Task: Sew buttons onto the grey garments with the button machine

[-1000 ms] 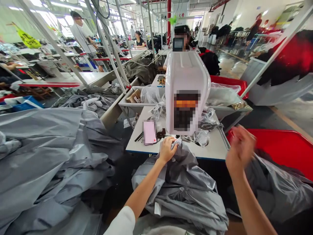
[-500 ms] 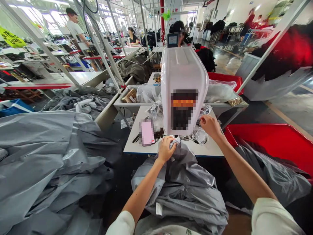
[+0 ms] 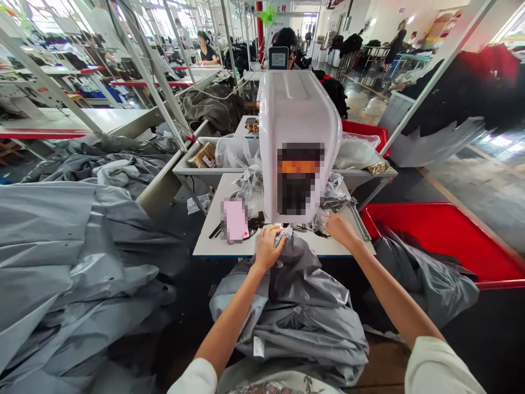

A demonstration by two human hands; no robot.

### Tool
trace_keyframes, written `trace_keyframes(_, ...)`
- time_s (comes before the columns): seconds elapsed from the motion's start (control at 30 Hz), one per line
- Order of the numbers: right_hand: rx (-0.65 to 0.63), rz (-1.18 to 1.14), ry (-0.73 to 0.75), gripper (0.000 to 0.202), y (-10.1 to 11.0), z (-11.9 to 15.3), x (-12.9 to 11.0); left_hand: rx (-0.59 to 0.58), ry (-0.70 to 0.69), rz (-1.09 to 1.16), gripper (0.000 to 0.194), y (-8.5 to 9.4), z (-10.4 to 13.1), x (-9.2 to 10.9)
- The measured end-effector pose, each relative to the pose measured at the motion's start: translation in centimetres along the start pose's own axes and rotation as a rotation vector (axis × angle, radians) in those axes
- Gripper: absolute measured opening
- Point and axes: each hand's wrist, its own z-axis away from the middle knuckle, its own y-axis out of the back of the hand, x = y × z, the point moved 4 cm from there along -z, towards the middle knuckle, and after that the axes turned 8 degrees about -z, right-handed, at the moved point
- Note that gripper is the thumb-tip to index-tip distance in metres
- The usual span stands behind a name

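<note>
Grey shiny fabric hangs from the front edge of a white worktable down over my lap. My left hand grips a bunched fold of it below a tall white machine. To the machine's right, my right hand reaches to small clear plastic bags on the tabletop. Its fingers are bent together, and what they hold, if anything, is hidden. A pink phone-like object lies left of my left hand.
Grey fabric is heaped at the left. A red bin with grey fabric at its side stands at the right. Behind the table is a white trough with plastic bags. A person sits beyond the machine.
My right hand has moved down to the plastic bags from above the tabletop. My left hand keeps its grip on the fabric. The whole view has shifted slightly.
</note>
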Motion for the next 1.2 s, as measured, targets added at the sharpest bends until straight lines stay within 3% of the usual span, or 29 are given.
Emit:
trace_keyframes(0.17,0.005,-0.004,-0.117,0.025,0.2,0.0,-0.1,0.011,-0.008,0.009,0.019,0.0,0.1,-0.1)
trace_keyframes(0.37,0.039,-0.092,-0.157,0.026,0.0,0.1,0.2,0.006,0.010,0.009,0.019,0.0,0.1,-0.1)
trace_keyframes(0.57,0.181,-0.297,-0.147,0.025,0.3,0.1,1.0,0.011,-0.009,0.006,0.019,0.0,0.0,-0.1)
trace_keyframes(0.9,0.277,-0.545,-0.116,0.022,-0.5,1.2,2.8,-0.005,0.000,0.010,0.020,0.0,0.0,-0.2)
trace_keyframes(1.2,0.253,-0.622,-0.126,0.022,-0.9,1.8,3.4,-0.008,0.003,-0.013,0.019,-0.1,0.0,-0.1)
